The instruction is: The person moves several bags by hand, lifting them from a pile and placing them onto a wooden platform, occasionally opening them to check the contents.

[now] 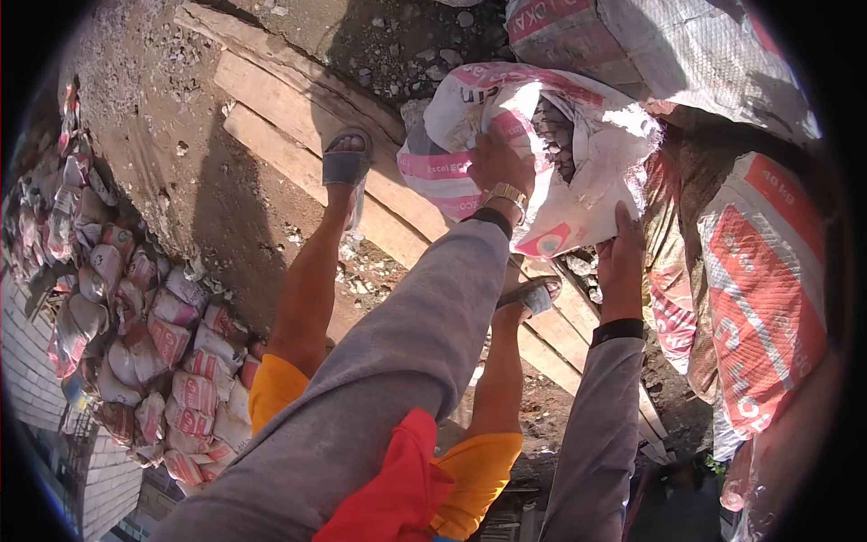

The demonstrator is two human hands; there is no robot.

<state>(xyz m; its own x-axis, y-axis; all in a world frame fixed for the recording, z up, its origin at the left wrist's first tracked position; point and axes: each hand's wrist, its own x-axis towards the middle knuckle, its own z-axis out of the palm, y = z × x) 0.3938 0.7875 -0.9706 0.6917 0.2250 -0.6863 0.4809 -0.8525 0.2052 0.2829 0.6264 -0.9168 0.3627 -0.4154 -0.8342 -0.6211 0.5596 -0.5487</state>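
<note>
A white and pink woven sack (551, 217) stands with its mouth folded open. Dark grey lumps that look like stones (554, 144) show inside. My left hand (501, 172), with a watch on the wrist, is closed on the near left part of the sack's rim. At the sack's lower right side, my right hand (623, 253) grips the edge; some of its fingers are hidden behind the plastic.
Wooden planks (280, 108) run diagonally under my sandalled feet (348, 158). Filled sacks (768, 289) stand close on the right, and a large white sack (668, 54) lies beyond. Many stacked sacks (172, 339) line the left side. Dirt ground (153, 117) is littered with rubble.
</note>
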